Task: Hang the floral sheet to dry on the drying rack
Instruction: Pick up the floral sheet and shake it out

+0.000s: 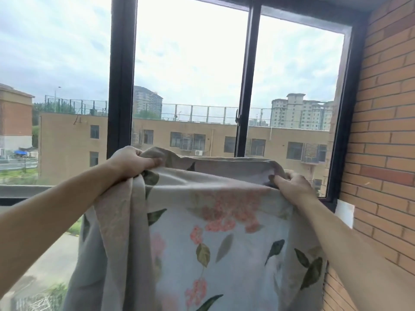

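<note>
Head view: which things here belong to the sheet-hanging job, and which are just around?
Job:
floral sheet, held up by its top edge
left hand and right hand, each gripping that edge
drying rack: not visible

Just around:
window frame
brick wall
white panel on the wall
buildings outside

Aloft, floral sheet (213, 243) in grip of left hand (132, 161) and right hand (292, 187)
</note>
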The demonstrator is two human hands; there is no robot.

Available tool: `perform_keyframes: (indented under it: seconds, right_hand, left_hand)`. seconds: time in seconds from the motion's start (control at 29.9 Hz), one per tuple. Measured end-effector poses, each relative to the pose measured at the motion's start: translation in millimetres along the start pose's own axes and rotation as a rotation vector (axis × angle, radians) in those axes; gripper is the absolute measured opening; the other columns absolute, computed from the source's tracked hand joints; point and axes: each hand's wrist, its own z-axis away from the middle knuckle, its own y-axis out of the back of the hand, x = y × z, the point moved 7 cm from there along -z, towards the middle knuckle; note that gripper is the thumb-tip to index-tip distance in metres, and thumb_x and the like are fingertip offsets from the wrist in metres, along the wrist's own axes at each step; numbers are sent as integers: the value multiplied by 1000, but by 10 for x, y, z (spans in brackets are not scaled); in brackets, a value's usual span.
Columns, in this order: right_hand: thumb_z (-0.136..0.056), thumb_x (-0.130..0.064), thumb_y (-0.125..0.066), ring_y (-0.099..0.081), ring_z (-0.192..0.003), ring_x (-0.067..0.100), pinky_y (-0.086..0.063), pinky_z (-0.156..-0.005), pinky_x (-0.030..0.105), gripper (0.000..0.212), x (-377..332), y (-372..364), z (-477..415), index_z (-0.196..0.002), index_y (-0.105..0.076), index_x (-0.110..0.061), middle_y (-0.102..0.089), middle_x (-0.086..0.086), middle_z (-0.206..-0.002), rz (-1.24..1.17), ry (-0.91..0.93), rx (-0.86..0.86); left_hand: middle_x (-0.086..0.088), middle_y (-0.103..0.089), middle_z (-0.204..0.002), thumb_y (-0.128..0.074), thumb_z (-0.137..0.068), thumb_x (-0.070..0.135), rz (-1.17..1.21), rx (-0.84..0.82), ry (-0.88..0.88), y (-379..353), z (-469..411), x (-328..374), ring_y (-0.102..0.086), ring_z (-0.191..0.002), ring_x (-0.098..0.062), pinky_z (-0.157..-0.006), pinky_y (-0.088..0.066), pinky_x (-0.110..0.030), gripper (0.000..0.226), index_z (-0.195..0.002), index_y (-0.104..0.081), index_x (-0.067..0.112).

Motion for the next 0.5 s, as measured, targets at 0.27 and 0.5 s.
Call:
perform_keyframes:
  seconds: [0.27, 0.5]
  right_hand:
    - [-86, -29, -67, -59, -107, 21, -42, -83, 25, 42, 116, 225, 100, -123, -59, -11, -63, 7, -121, -25, 153, 213]
    - [-90, -59, -40, -41, -48, 4, -31, -52, 23, 58, -209, 31, 434, -55, -51, -13, -46, -8, -52, 154, 545, 39]
  left_hand:
    - [-8, -68, -78, -74, -77, 38, -78, -87, 30, -161, 18, 63, -61, -73, -20, -61, -43, -28, 30, -79, -69, 8]
    - [-8, -68, -82, -73, -78, 36, -130, -107, 82, -138, 72, 52, -60, -73, -19, -59, -42, -26, 28, -82, -70, 8]
